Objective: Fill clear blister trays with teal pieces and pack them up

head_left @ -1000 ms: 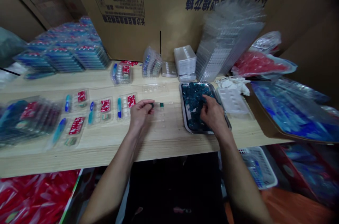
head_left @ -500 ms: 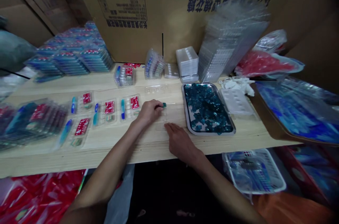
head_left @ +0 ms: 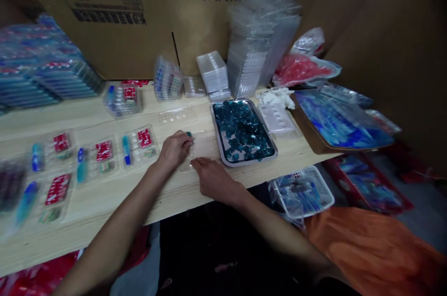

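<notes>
My left hand (head_left: 177, 148) is closed in a pinch beside a small dark teal piece (head_left: 189, 134) at its fingertips. Below it on the wooden table (head_left: 167, 191) lies a clear plastic blister tray (head_left: 186, 166), hard to make out against the wood. My right hand (head_left: 215, 178) rests with its fingers stretched out flat, the tips touching the tray's near right side. To the right, a metal tray (head_left: 273, 158) holds many loose teal pieces (head_left: 240, 123). Another clear blister tray (head_left: 176, 115) lies behind my left hand.
Filled blister packs (head_left: 101, 156) with blue pens and red packets lie on the left. Stacked clear trays (head_left: 249, 49) and a white stack (head_left: 213, 74) stand at the back before a large carton (head_left: 153, 49). An open box (head_left: 321, 147) of blue items sits right, a white basket (head_left: 326, 193) below.
The view has swung right, so everything appears further left. Both hands stay at the clear blister tray, with the teal piece still at my left fingertips.
</notes>
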`<state>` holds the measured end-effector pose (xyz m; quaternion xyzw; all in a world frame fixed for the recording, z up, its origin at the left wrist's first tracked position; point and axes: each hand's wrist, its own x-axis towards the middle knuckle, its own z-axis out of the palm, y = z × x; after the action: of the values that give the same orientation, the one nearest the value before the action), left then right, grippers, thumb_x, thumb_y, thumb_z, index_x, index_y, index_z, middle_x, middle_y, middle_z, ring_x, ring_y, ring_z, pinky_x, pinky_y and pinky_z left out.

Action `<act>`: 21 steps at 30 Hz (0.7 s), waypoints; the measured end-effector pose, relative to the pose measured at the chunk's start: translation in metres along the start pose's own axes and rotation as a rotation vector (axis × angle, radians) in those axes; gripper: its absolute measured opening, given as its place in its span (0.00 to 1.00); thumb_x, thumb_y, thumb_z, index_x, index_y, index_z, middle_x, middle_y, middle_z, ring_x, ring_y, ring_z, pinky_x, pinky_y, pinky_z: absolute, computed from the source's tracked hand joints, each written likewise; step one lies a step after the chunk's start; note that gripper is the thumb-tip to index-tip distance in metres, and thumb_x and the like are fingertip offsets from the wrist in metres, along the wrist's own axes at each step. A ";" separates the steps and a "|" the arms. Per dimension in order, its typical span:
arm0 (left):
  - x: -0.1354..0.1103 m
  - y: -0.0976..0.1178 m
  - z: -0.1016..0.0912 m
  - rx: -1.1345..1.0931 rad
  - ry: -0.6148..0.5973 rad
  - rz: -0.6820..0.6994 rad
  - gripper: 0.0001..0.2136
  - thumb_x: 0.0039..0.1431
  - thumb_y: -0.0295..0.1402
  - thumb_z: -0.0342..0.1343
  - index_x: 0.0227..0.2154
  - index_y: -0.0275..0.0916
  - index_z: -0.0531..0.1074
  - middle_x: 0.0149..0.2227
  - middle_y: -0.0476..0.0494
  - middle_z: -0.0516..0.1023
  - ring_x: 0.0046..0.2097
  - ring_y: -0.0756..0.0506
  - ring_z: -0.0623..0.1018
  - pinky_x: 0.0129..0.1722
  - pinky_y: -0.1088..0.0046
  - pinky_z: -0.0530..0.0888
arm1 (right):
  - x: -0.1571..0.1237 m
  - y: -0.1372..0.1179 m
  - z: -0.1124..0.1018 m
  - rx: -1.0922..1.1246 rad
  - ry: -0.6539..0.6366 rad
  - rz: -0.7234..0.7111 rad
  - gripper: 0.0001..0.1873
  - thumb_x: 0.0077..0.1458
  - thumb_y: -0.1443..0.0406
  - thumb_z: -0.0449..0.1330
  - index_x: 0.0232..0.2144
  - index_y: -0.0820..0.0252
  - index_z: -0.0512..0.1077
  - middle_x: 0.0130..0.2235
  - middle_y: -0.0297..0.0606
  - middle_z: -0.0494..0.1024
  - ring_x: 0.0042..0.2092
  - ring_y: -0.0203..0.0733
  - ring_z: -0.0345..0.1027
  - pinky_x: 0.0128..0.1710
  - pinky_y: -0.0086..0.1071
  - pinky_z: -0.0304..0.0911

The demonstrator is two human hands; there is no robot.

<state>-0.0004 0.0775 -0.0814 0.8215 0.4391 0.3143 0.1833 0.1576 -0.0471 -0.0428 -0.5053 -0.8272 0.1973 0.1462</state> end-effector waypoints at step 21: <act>0.063 0.105 0.053 -0.786 -0.455 -0.450 0.07 0.53 0.26 0.60 0.36 0.36 0.78 0.26 0.46 0.78 0.28 0.48 0.77 0.32 0.71 0.73 | -0.055 0.106 -0.042 0.243 0.496 0.410 0.19 0.53 0.74 0.49 0.45 0.62 0.71 0.38 0.42 0.79 0.39 0.42 0.73 0.43 0.35 0.66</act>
<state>0.1253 0.0717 -0.0378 0.6230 0.4026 0.2217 0.6330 0.2826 -0.0450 -0.0586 -0.6724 -0.6184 0.1907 0.3592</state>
